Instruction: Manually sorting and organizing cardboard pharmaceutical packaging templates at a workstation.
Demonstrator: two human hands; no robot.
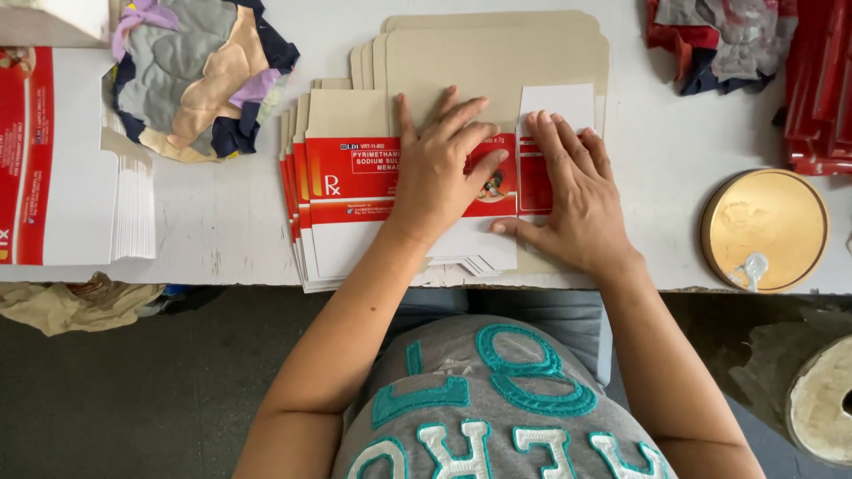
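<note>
My left hand [441,167] lies flat, fingers spread, on a red and white flat carton blank [355,182] that tops a fanned stack of the same blanks on the white table [222,222]. My right hand [572,191] presses flat on the right end of that blank, fingers on its folded red and white flap [537,182]. Both hands sit side by side, thumbs nearly touching. Under the printed blanks lies a pile of plain tan card sheets [497,58].
A tall stack of red and white printed sheets [62,168] stands at the left. Patchwork cloth [191,71] lies behind it. A round gold tin [765,229] with white paste sits at the right. Red rags [719,35] and red packets [821,89] fill the far right corner.
</note>
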